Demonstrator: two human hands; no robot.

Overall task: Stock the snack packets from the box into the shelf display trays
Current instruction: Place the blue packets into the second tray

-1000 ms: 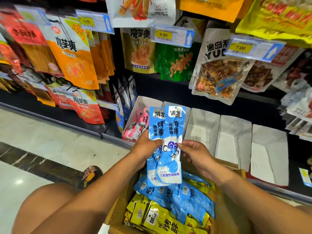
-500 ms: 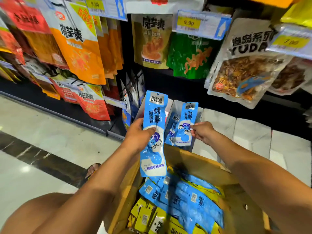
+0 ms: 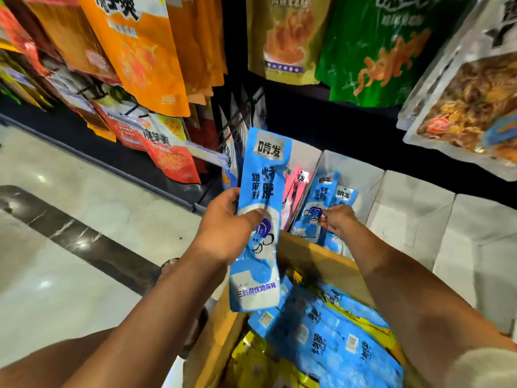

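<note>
Head view, looking down over both forearms at the bottom shelf. The left hand (image 3: 226,228) is gripping a long blue snack packet (image 3: 260,219) around its middle, thumb across the front, fingers wrapped behind. That packet stands upright in the air above the near-left corner of the cardboard box (image 3: 316,259), its top edge up in front of the shelf, its bottom edge hanging just over the box's contents.

The right hand (image 3: 337,221) is reaching forward into a white display tray (image 3: 361,175), fingers closed on the blue packets (image 3: 321,200) standing in that tray, two printed tops showing above the knuckles. They lean back against the tray wall. How tightly the fingers pinch is hard to tell, as the fingertips are tucked behind the packets.

Just left of that tray, a neighbouring tray holds pink packets (image 3: 293,189), partly hidden behind the raised blue packet. To the right, more white trays (image 3: 414,208) sit side by side along the shelf.

Down in the box there is a loose heap of blue packets (image 3: 335,340) lying flat, with yellow packets (image 3: 251,357) under and around them.

Above hang large bags: orange bags (image 3: 140,51) on the left, a green bag (image 3: 375,51) centre, a clear bag of brown snacks (image 3: 461,107) on the right. Pale tiled floor (image 3: 70,191) with a dark stripe runs along the left.
</note>
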